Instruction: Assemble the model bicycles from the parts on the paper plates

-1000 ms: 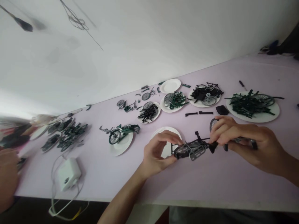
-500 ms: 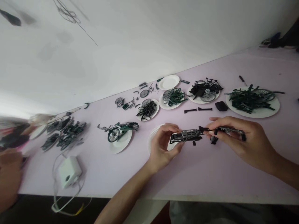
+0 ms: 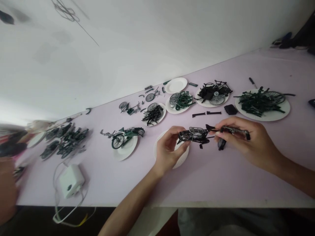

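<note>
Between my hands is a black toy bicycle (image 3: 197,134) with a grey rear rack, held above the table. My left hand (image 3: 169,147) is closed on its rear end, thumb below and fingers above. My right hand (image 3: 246,137) pinches the front part near the handlebar, and its fingers hide some of the frame. The front wheel shows just under my right fingers. Beneath my left hand lies a white paper plate (image 3: 183,160), partly covered. To the left, a green toy bicycle (image 3: 125,136) rests on another paper plate (image 3: 128,150).
Plates of black bicycle parts (image 3: 214,93) and green parts (image 3: 262,103) stand behind my hands. Two black strips (image 3: 206,114) and a black basket-like piece (image 3: 230,109) lie before them. A white box with cables (image 3: 71,180) sits front left. Another person's arm (image 3: 7,186) shows at the left edge.
The toy bicycle has tilted slightly in my hands, so more of its side and front wheel shows. Both hands keep their hold. The whole view has shifted a little.
</note>
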A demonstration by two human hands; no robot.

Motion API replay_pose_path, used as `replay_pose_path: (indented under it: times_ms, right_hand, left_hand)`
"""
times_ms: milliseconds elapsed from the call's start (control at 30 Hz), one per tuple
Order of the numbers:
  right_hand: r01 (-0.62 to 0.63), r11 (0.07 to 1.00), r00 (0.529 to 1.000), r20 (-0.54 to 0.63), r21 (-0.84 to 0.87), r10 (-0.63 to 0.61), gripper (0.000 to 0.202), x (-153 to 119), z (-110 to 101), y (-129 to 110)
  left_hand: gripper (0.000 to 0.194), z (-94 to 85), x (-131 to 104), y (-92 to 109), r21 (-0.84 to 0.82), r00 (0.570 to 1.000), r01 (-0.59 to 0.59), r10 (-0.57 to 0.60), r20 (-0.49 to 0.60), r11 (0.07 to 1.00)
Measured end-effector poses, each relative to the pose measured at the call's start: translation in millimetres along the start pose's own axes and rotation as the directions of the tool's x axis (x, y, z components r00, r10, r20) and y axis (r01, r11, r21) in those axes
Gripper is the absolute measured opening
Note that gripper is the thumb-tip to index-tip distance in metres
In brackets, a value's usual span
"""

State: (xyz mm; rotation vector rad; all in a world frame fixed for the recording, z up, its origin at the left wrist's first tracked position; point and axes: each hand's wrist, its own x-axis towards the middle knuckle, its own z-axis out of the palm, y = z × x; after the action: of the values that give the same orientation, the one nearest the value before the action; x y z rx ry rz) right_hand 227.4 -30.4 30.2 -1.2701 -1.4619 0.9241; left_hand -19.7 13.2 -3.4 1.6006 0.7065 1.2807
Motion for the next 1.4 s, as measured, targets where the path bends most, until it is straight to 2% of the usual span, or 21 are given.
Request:
replay_pose_path:
  times_ms: [267, 467, 633, 867, 1033, 1133, 1400]
  right_hand:
    - [-0.018, 1.000, 1.000, 0.021, 0.019, 0.018, 0.005, 0.8, -0.1, -5.1]
    - [-0.048, 0.996, 0.998, 0.032, 0.081, 0.046, 0.004, 0.2, 0.4, -4.7]
    - [-0.070, 0.994, 0.997, 0.019, 0.089, 0.069, 0.006, -0.5, 1.9, -3.8]
    - [-0.085, 0.990, 0.996, 0.005, 0.112, 0.085, 0.008, -0.2, 2.7, -4.3]
    - [-0.097, 0.983, 0.994, -0.030, 0.157, 0.103, 0.010, -1.3, 6.7, -3.5]
    - [-0.102, 0.978, 0.993, -0.038, 0.185, 0.110, 0.013, -2.8, 9.0, -3.3]
    - [-0.142, 0.961, 0.988, -0.021, 0.235, 0.151, 0.017, -2.5, 11.2, -2.4]
  left_hand:
    - [0.029, 1.5, 1.0, 0.4, -0.096, 1.000, 0.024, -0.023, 0.015, 0.995]
    - [0.033, 1.4, 0.2, 0.2, -0.092, 0.998, -0.043, 0.047, 0.041, 0.995]
    - [0.033, 2.5, -1.3, 0.2, -0.019, 0.992, -0.107, 0.108, 0.059, 0.994]
    - [0.033, 5.9, -4.1, 1.5, 0.068, 0.981, -0.196, 0.196, 0.007, 0.978]
    - [0.034, 11.7, -7.3, 3.5, 0.069, 0.985, -0.087, 0.096, -0.144, 0.994]
    - [0.035, 13.7, -6.5, 3.6, -0.002, 0.985, -0.012, 0.012, -0.174, 1.000]
    - [0.029, 15.8, -4.3, 6.5, -0.080, 0.985, -0.056, 0.042, -0.169, 0.995]
